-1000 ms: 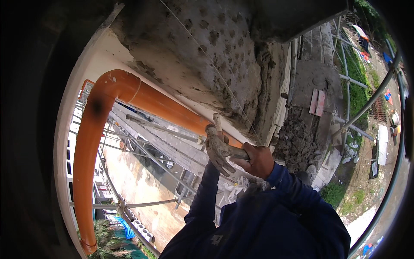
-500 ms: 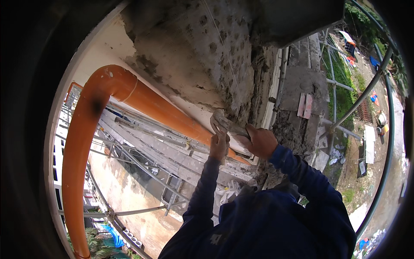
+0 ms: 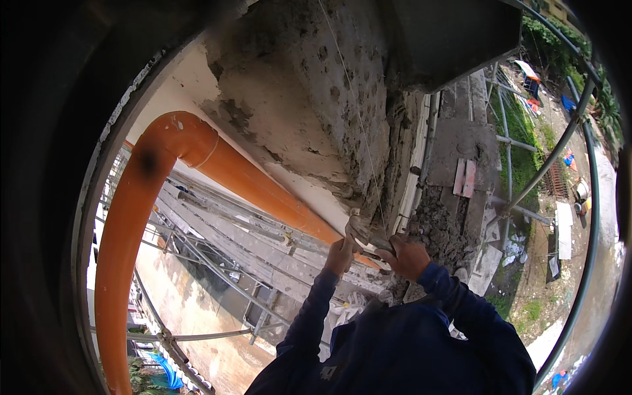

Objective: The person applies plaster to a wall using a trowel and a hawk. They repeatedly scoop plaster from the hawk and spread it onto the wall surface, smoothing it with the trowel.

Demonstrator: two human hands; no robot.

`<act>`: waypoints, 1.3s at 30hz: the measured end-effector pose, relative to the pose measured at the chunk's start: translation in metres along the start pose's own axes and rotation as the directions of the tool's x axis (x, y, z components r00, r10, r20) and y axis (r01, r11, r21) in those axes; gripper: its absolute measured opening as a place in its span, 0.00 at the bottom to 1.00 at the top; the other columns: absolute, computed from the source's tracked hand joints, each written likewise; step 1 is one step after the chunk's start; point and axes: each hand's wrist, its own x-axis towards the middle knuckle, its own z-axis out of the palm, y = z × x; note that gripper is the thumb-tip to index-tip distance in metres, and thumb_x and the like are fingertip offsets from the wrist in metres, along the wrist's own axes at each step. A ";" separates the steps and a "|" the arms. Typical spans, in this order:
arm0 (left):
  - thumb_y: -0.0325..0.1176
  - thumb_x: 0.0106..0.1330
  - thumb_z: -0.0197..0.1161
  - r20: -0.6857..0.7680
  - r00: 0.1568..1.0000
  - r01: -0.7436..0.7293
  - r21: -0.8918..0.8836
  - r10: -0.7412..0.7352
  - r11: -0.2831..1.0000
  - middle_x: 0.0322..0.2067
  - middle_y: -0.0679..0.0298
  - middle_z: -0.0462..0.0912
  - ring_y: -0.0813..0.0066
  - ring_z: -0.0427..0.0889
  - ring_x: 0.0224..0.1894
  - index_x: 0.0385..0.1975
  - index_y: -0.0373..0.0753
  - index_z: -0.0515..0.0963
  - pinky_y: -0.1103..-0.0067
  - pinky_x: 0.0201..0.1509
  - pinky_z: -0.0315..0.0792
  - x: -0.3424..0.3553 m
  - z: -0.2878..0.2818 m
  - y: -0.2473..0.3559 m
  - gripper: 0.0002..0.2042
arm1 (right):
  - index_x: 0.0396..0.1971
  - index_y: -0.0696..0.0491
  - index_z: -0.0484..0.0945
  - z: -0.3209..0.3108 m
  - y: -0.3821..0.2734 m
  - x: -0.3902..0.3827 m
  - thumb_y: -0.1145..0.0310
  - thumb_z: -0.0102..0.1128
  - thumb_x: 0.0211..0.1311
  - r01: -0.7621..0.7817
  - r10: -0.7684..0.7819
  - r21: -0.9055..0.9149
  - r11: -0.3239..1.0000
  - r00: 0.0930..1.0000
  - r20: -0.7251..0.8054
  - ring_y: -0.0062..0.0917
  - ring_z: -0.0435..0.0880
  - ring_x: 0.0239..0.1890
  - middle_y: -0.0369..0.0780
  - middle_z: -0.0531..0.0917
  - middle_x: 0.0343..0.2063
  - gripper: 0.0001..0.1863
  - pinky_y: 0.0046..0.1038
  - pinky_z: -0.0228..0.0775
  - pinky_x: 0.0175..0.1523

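Note:
Close together before me, both hands are at a mortar-smeared, narrow grey hand tool (image 3: 364, 236), whose exact kind I cannot make out. My left hand (image 3: 340, 255) is closed at its left end, with the fingers pointing up. The other end is gripped by my right hand (image 3: 408, 257), knuckles up. Just beyond the tool is the lower end of a rough wall face (image 3: 289, 125), partly coated with grey mortar and pitted with dimples. A thin string line (image 3: 359, 118) hangs down along that face.
A thick orange pipe (image 3: 257, 181) bends at the left and slants toward my hands. Scaffold tubes (image 3: 210, 260) and planks lie below left. To the right are a mortar-covered ledge (image 3: 447, 217), two pinkish strips (image 3: 465, 178) and more scaffold poles (image 3: 536, 174). The ground is far below.
Both hands and the tool have shifted right and slightly down in the picture, still together. The whole view has also tilted a little, with the pipe appearing lower.

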 end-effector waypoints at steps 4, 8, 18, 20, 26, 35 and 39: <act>0.42 0.71 0.53 -0.143 0.878 -0.428 0.195 0.458 0.882 0.17 0.59 0.75 0.72 0.77 0.22 0.33 0.32 0.76 0.70 0.26 0.69 -0.012 -0.001 -0.006 0.16 | 0.37 0.58 0.76 0.010 -0.014 -0.021 0.41 0.57 0.62 0.005 0.000 0.117 0.993 0.999 -0.050 0.46 0.83 0.22 0.50 0.80 0.18 0.29 0.42 0.75 0.30; 0.38 0.66 0.61 -0.175 0.750 -0.509 0.462 0.638 0.726 0.19 0.52 0.79 0.50 0.81 0.26 0.31 0.36 0.74 0.63 0.30 0.72 0.005 -0.017 0.022 0.10 | 0.37 0.57 0.76 -0.010 -0.040 -0.010 0.47 0.65 0.57 0.215 -0.160 0.239 0.947 0.960 -0.229 0.47 0.82 0.22 0.49 0.80 0.17 0.25 0.41 0.74 0.29; 0.44 0.66 0.59 -0.141 0.800 -0.312 0.733 0.584 0.604 0.18 0.48 0.78 0.42 0.78 0.23 0.25 0.38 0.72 0.56 0.26 0.69 -0.007 -0.001 0.076 0.15 | 0.31 0.54 0.76 -0.003 -0.020 -0.021 0.46 0.65 0.57 0.544 -0.259 0.477 0.690 0.801 -0.539 0.41 0.78 0.19 0.41 0.77 0.19 0.23 0.33 0.68 0.25; 0.45 0.66 0.58 -0.142 0.787 -0.313 0.748 0.601 0.586 0.17 0.47 0.77 0.41 0.78 0.23 0.25 0.38 0.72 0.56 0.25 0.70 -0.007 -0.002 0.076 0.16 | 0.30 0.53 0.75 -0.005 -0.025 -0.017 0.46 0.65 0.57 0.667 -0.320 0.461 0.586 0.713 -0.624 0.40 0.76 0.17 0.40 0.76 0.18 0.23 0.32 0.66 0.23; 0.46 0.67 0.57 -0.155 0.795 -0.225 0.822 0.586 0.523 0.18 0.46 0.78 0.40 0.78 0.24 0.25 0.37 0.72 0.55 0.26 0.70 -0.001 -0.006 0.069 0.17 | 0.34 0.57 0.73 0.074 0.038 0.054 0.53 0.65 0.58 0.415 -0.165 0.485 0.770 0.864 -0.477 0.42 0.76 0.16 0.44 0.75 0.15 0.20 0.36 0.66 0.22; 0.47 0.67 0.57 -0.142 0.782 -0.122 0.920 0.607 0.373 0.15 0.47 0.77 0.43 0.79 0.20 0.26 0.39 0.70 0.54 0.25 0.72 -0.014 0.009 0.084 0.17 | 0.30 0.55 0.73 0.030 0.006 0.018 0.53 0.65 0.57 0.645 -0.259 0.597 0.477 0.752 -0.606 0.38 0.75 0.17 0.43 0.74 0.17 0.19 0.33 0.65 0.24; 0.47 0.67 0.57 -0.074 0.787 -0.161 0.934 0.612 0.320 0.13 0.50 0.76 0.46 0.79 0.18 0.27 0.40 0.69 0.56 0.22 0.72 -0.017 0.009 0.092 0.16 | 0.29 0.54 0.73 0.032 0.016 0.018 0.55 0.65 0.56 0.647 -0.286 0.610 0.458 0.757 -0.588 0.37 0.75 0.16 0.42 0.74 0.17 0.18 0.32 0.65 0.23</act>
